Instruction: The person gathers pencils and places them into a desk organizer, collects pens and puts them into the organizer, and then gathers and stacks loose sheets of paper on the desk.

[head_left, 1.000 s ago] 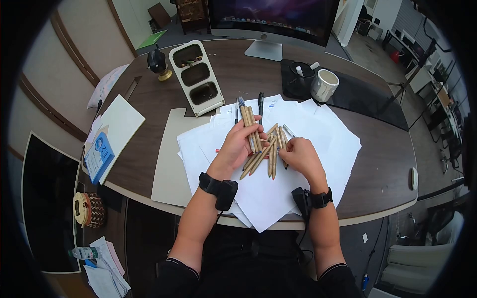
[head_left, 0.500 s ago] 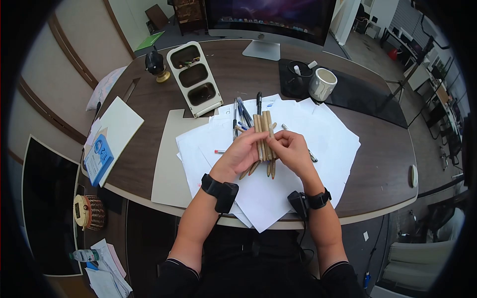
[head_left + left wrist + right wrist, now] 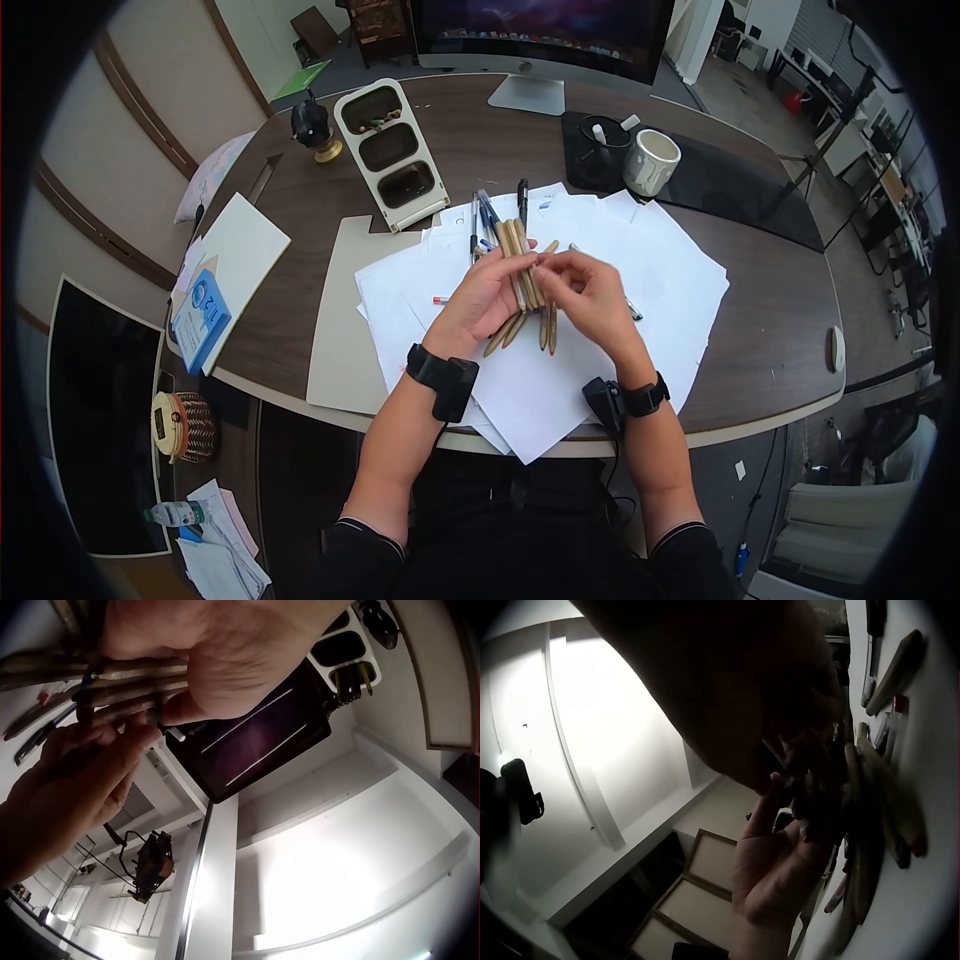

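Observation:
The left hand [image 3: 482, 300] holds a bundle of wooden pencils [image 3: 512, 240] upright, with its thumb across them. At the bundle's right side, the right hand [image 3: 592, 298] has its bent fingers and thumb on a pencil. The left wrist view shows the right hand [image 3: 82, 772] below the pencils [image 3: 127, 690], its fingertips against them. More wooden pencils [image 3: 552, 330] lie under and beside the hands on white papers [image 3: 650, 270]. Behind the bundle are dark pens [image 3: 474, 230]. The right wrist view is dark, and the fingertips' exact hold is partly hidden.
A three-compartment holder [image 3: 388, 145] with some pencils in its far compartment stands at the back left. A monitor [image 3: 540, 35], a mug [image 3: 652, 163] and a black mesh cup [image 3: 598, 150] stand farther back. A mouse [image 3: 836, 350] lies at the right edge.
The left hand's bundle moved right and then slightly back left, tilting a little. The right hand came from the loose pencils to the bundle, and several loose pencils are gone from the right.

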The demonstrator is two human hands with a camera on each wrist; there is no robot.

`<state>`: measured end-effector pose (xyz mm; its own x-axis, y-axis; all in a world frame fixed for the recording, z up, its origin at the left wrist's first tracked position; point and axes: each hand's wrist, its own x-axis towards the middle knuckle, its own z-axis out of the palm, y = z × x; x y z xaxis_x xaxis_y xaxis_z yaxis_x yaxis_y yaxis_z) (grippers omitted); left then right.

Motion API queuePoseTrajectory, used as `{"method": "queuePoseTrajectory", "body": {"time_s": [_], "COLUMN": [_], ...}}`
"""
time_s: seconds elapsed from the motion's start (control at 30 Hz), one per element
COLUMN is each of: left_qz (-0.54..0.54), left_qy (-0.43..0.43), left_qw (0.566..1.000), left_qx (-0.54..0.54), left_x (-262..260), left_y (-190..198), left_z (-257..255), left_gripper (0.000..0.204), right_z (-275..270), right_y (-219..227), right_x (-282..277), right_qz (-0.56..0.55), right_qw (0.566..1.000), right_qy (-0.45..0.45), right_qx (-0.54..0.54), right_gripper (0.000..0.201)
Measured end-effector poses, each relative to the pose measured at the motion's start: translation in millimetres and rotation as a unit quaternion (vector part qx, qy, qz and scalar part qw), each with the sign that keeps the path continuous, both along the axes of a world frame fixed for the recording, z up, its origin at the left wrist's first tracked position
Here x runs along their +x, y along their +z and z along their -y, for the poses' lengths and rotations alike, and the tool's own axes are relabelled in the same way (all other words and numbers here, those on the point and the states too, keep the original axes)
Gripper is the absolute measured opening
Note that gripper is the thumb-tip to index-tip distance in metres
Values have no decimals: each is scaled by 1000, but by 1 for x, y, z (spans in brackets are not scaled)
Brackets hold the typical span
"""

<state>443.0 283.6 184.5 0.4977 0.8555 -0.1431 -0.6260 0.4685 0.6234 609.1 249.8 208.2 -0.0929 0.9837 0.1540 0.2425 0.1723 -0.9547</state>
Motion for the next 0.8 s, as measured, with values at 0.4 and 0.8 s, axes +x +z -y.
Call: {"method": "queuePoseTrajectory", "body": {"time_s": [0.4, 0.8], "left_qz": [-2, -1], "left_qy": [88, -76], "left_qw": [996, 997], "left_qx": [-1, -11], "left_x": [-14, -3], "left_y": [11, 3], "left_z": [-4, 1], "left_gripper": [23, 30], "right_z": [-1, -3], "right_y": [5, 13], "right_x": [32, 19], "right_qz": [343, -103], "right_qw": [921, 984], "right_qy": [-112, 14], "right_qx": [-145, -145], "right_gripper": [25, 20]}}
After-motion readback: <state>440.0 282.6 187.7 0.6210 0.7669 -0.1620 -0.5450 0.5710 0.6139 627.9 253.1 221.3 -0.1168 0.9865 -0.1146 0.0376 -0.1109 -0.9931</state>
